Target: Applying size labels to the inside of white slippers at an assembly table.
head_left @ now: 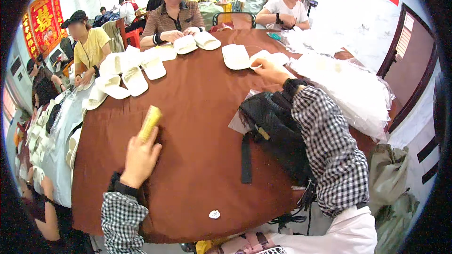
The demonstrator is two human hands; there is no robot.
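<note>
My left hand (141,159) is above the brown-covered table (188,160), its fingers closed round a yellow oblong object (151,121). That object is blurred, so its kind is unclear. At the far right of the table, my right hand (272,69) pinches the near edge of a white slipper (260,56). Another white slipper (235,57) lies just left of it. Two more slippers (185,44) lie farther left, in front of a person in a brown top. A group of white slippers (135,81) spreads along the table's far left edge.
A black bag (275,120) lies under my right forearm. Clear plastic bags (343,87) cover the right side. Near me sits a small white round tag (214,214). More slippers (42,136) fill the left side. Other people (285,14) sit around the table.
</note>
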